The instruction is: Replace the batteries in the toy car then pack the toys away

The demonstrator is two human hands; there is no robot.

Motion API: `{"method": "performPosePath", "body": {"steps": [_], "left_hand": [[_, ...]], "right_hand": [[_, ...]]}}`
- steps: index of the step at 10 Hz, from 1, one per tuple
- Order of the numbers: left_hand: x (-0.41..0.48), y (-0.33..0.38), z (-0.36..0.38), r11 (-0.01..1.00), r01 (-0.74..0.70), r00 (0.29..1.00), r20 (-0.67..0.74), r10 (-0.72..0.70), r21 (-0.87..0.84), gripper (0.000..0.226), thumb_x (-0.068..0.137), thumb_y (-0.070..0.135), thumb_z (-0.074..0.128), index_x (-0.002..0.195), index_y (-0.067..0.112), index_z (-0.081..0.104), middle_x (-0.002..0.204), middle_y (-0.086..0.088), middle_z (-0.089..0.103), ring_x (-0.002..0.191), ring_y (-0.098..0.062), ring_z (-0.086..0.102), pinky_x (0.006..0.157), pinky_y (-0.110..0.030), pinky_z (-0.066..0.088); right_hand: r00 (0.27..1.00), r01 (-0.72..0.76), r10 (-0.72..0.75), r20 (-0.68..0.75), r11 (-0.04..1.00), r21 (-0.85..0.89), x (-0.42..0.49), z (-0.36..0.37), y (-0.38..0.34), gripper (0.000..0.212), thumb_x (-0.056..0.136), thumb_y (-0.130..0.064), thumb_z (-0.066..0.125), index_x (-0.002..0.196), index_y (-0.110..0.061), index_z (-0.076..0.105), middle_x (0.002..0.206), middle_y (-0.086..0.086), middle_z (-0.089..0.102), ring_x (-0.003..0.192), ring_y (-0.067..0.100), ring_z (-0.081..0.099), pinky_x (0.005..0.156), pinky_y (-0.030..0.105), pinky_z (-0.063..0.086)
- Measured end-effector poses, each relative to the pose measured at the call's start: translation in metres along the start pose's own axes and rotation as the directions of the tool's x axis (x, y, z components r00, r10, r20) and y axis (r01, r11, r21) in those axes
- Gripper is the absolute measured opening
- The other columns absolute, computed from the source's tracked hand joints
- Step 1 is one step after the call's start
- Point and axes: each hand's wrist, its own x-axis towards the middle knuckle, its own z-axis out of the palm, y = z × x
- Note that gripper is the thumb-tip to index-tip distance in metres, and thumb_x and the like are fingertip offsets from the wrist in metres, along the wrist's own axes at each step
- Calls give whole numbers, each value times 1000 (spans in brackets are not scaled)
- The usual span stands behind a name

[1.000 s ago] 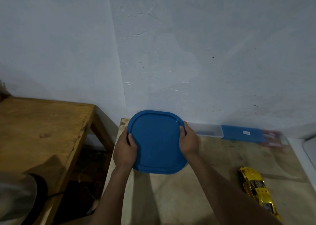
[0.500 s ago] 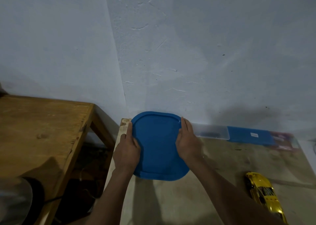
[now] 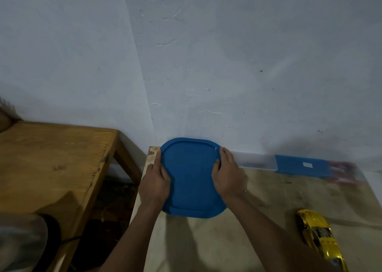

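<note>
A blue rounded-square lid (image 3: 191, 176) lies at the back left corner of the pale table (image 3: 227, 240), against the wall. My left hand (image 3: 155, 182) rests flat on its left edge and my right hand (image 3: 226, 175) on its right edge, fingers spread over the rim. What lies under the lid is hidden. A yellow toy car (image 3: 319, 235) sits on the table at the right, nose towards me, apart from both hands.
A clear shallow box (image 3: 256, 161) and a blue flat box (image 3: 302, 165) lie along the wall at the back right. A brown wooden table (image 3: 51, 164) stands to the left across a dark gap. A grey round object (image 3: 18, 240) shows at the lower left.
Both hands have slid from gripping the lid's sides to lying flatter on it, and the lid has settled lower and flatter. The view has shifted slightly.
</note>
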Motion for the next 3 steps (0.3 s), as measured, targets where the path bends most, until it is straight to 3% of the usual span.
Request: {"method": "performPosePath", "body": {"steps": [1,2,3], "left_hand": [[-1,1,-3,1000,-7,1000,24,8,-30,53,104,39,23,155,34,9,134,-5,56,100,-20,61,76,-38,54],[7,2,-12,1000,-1,983,185,-2,15,58,103,46,22,154,33,-1,152,-13,40,123,-36,53,97,-52,47],[22,9,-34,990,-34,941,338,-14,136,64,102,51,29,156,25,7,155,-19,30,136,-41,37,108,-52,36]], "right_hand": [[1000,3,-3,-7,1000,2,-5,-9,-2,45,99,-29,42,142,-16,42,147,0,40,121,20,50,89,35,48],[997,7,-14,79,996,88,-4,-17,0,47,98,-30,43,142,-15,41,141,1,42,117,20,51,91,37,50],[982,27,-60,180,984,177,5,-35,2,38,96,-33,44,129,-16,53,134,7,51,112,23,56,93,40,51]]}}
